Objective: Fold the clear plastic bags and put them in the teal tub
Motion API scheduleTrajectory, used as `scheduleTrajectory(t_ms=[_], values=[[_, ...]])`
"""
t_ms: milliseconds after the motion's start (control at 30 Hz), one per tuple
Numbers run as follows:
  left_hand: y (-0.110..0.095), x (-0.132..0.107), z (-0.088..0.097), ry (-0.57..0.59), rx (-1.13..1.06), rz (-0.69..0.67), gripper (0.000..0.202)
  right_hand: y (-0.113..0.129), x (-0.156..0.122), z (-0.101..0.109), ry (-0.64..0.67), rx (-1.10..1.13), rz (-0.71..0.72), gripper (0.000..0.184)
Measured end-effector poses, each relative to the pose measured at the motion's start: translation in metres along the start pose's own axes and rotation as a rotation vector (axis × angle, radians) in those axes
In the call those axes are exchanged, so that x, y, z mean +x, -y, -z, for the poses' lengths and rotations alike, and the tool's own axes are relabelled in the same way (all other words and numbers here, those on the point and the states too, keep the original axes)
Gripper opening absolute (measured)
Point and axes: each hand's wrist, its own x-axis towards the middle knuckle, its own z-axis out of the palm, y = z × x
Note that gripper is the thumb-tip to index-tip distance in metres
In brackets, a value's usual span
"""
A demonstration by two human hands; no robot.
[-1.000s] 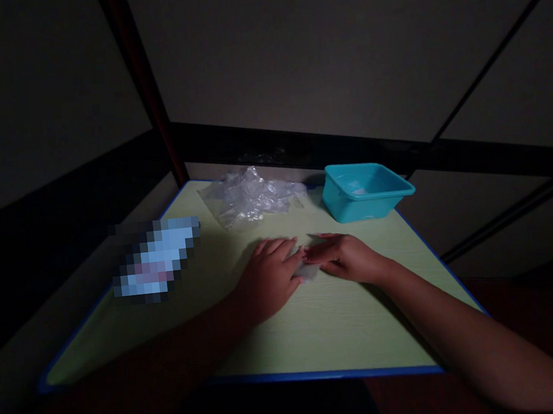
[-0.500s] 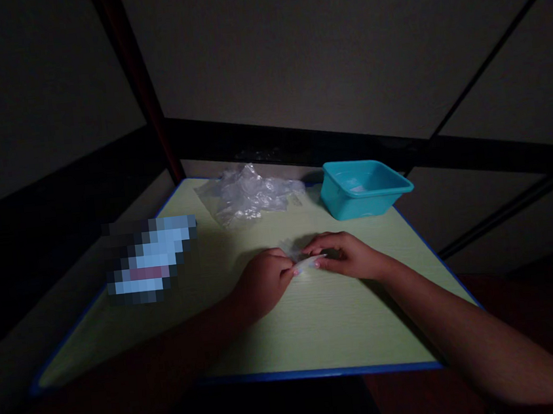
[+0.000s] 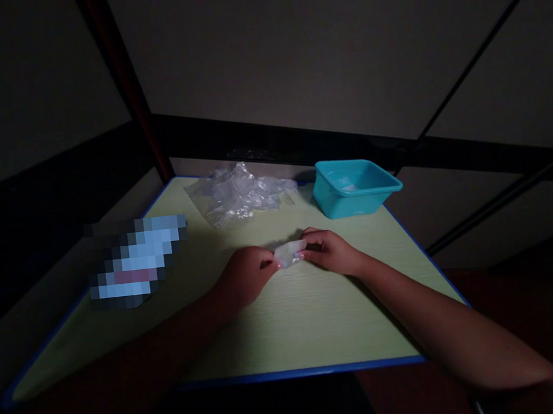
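Note:
Between my two hands is a small whitish, see-through plastic bag (image 3: 290, 253), held just above the middle of the table. My left hand (image 3: 249, 276) pinches its left edge between thumb and curled fingers. On the other side, my right hand (image 3: 331, 251) grips the right edge, thumb in front and fingers behind. The bag's face is turned toward me, and any contents are too faint to make out.
A crumpled heap of clear plastic (image 3: 243, 194) lies at the back of the pale table (image 3: 310, 335). The turquoise bin (image 3: 355, 203) stands at the back right, something pale inside. A blurred-out bluish object (image 3: 148, 253) is at the left edge. Walls close off the back.
The small bag has turned from nearly edge-on to show its flat face. Both hands still hold it, a little farther apart. The view has shifted slightly right.

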Motion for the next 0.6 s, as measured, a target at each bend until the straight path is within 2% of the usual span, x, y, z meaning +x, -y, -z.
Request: scheduleTrajectory(t_ms=[100, 133, 200, 267, 400, 600], values=[[0.004, -0.001, -0.002, -0.05, -0.122, 0.038, 0.006, -0.002, 0.002, -0.006, -0.051, 0.07, -0.081, 0.017], [0.004, -0.001, -0.002, -0.07, -0.161, 0.048, 0.014, -0.002, 0.002, -0.008, -0.065, 0.102, -0.102, 0.02], [0.005, 0.0, -0.003, -0.101, -0.202, 0.072, 0.043, -0.001, 0.004, -0.011, -0.086, 0.156, -0.124, 0.036], [0.005, 0.001, -0.002, -0.124, -0.2, 0.1, 0.058, 0.001, 0.005, -0.014, -0.103, 0.18, -0.126, 0.044], [0.005, 0.003, -0.002, -0.134, -0.146, 0.122, 0.058, 0.004, 0.006, -0.019, -0.156, 0.173, -0.113, 0.043], [0.004, -0.001, -0.001, -0.164, -0.022, 0.086, 0.061, 0.008, 0.006, -0.02, -0.156, 0.063, -0.07, 0.04]])
